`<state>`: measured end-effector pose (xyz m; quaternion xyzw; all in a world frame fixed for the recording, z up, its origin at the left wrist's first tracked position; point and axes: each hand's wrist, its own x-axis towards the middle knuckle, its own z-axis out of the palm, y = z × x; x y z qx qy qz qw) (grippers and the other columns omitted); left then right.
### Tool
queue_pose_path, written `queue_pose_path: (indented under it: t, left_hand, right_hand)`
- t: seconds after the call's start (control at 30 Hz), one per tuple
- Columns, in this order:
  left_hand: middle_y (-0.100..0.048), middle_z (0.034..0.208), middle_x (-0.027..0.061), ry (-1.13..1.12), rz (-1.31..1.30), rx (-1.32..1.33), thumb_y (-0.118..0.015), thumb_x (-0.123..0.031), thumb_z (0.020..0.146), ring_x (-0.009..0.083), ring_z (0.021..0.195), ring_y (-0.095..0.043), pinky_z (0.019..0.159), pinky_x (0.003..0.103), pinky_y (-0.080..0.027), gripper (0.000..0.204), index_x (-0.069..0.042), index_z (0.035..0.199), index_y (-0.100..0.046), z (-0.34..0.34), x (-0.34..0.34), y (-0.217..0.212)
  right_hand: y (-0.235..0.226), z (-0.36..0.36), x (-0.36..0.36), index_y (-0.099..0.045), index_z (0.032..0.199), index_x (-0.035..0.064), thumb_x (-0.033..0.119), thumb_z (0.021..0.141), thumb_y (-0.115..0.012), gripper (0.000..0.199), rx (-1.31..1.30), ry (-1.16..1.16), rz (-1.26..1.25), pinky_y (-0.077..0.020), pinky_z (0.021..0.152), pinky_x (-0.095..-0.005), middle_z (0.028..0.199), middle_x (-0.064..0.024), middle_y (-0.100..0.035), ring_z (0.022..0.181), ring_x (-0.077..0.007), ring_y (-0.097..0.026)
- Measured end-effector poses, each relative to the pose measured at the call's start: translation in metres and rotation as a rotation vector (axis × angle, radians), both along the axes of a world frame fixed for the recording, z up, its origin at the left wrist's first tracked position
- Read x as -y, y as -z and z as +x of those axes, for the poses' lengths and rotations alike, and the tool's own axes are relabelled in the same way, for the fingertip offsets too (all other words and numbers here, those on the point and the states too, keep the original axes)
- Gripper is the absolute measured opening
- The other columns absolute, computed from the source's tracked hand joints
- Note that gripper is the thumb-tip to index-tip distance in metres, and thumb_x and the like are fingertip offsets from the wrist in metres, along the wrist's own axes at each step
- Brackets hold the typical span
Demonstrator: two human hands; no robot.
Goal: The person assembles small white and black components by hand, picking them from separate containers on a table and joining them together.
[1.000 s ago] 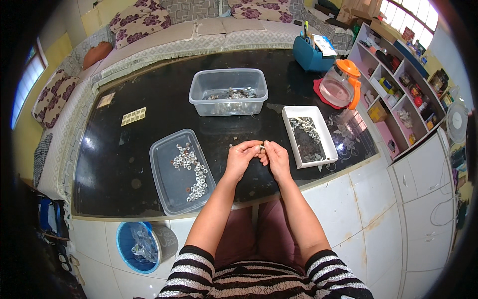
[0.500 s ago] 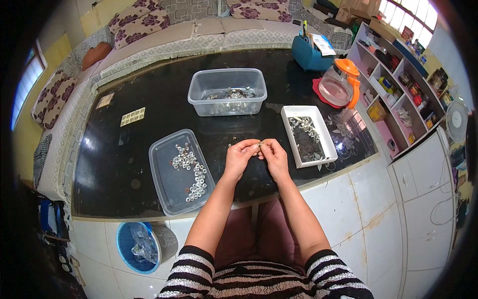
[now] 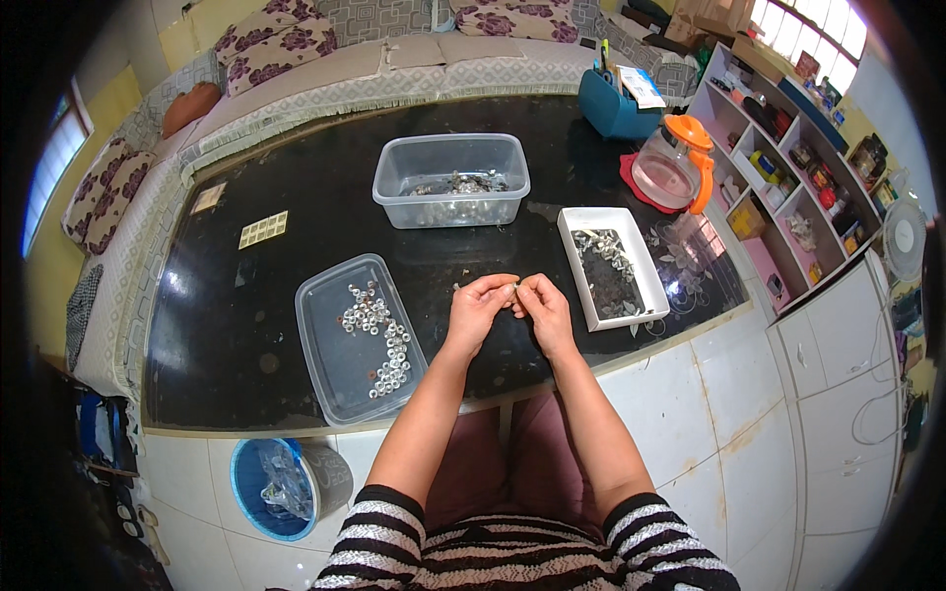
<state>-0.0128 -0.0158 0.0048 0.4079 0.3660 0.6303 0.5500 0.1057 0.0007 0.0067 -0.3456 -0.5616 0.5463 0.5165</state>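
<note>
A tiny metal part (image 3: 513, 288), too small to identify, is pinched between the fingertips of the left hand (image 3: 476, 310) and right hand (image 3: 542, 307), both curled narrow and touching above the black table's (image 3: 296, 177) near edge. A grey lid (image 3: 357, 337) of silver rings lies left, a white tray (image 3: 611, 266) right, a clear tub (image 3: 451, 180) beyond. Since the previous second, the hands have barely shifted.
</note>
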Motion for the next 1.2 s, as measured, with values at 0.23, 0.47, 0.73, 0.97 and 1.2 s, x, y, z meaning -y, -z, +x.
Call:
queue_pose_path:
  t: [0.23,0.47,0.73,0.97,1.2]
  left_hand:
    - [-0.058,0.078,0.0024,0.021,0.002,0.002,-0.055,-0.006,0.077,0.0065,0.068,-0.052,0.064,0.02,-0.043,0.017,0.001,0.093,-0.057,-0.0008,-0.0004,0.0011]
    - [-0.058,0.077,0.0038,0.06,0.012,0.027,-0.054,-0.005,0.078,0.0084,0.068,-0.053,0.064,0.021,-0.044,0.016,0.002,0.092,-0.056,-0.0015,-0.0007,0.0014]
    - [-0.058,0.075,0.0045,0.025,0.007,0.027,-0.054,-0.004,0.078,0.0092,0.066,-0.054,0.062,0.021,-0.044,0.016,0.003,0.092,-0.056,-0.0014,-0.0003,0.0005]
    - [-0.058,0.077,0.0027,-0.002,-0.023,0.031,-0.056,-0.006,0.076,0.0067,0.067,-0.052,0.064,0.019,-0.043,0.017,0.001,0.092,-0.057,-0.0019,-0.0014,0.0003]
    - [-0.059,0.078,0.0028,0.01,-0.008,0.015,-0.056,-0.006,0.076,0.0064,0.067,-0.052,0.063,0.019,-0.043,0.017,0.001,0.092,-0.058,-0.0013,-0.0006,-0.001]
  right_hand:
    - [0.0016,0.0007,-0.0011,-0.05,0.076,0.003,0.016,0.083,-0.047,0.015,0.0,-0.025,0.002,-0.0402,0.055,-0.0181,0.067,-0.0003,-0.052,0.06,-0.0055,-0.048]
    - [0.0016,0.0036,-0.0013,-0.05,0.073,0.0031,0.019,0.084,-0.045,0.02,0.078,-0.05,-0.059,-0.0384,0.052,-0.0177,0.063,-0.001,-0.052,0.057,-0.0055,-0.047]
    - [0.005,-0.0021,-0.0011,-0.05,0.076,0.0015,0.016,0.084,-0.045,0.017,0.092,0.035,0.055,-0.0397,0.052,-0.0191,0.064,-0.0017,-0.052,0.057,-0.0062,-0.048]
    - [0.0013,-0.0038,0.0012,-0.051,0.08,0.0011,0.016,0.083,-0.046,0.016,0.138,0.127,0.074,-0.0414,0.055,-0.0201,0.066,-0.0023,-0.053,0.059,-0.0073,-0.049]
    - [0.0025,-0.0017,-0.0004,-0.051,0.08,0.0008,0.017,0.083,-0.047,0.016,0.177,0.097,0.065,-0.041,0.054,-0.0199,0.065,-0.0025,-0.053,0.058,-0.0069,-0.049]
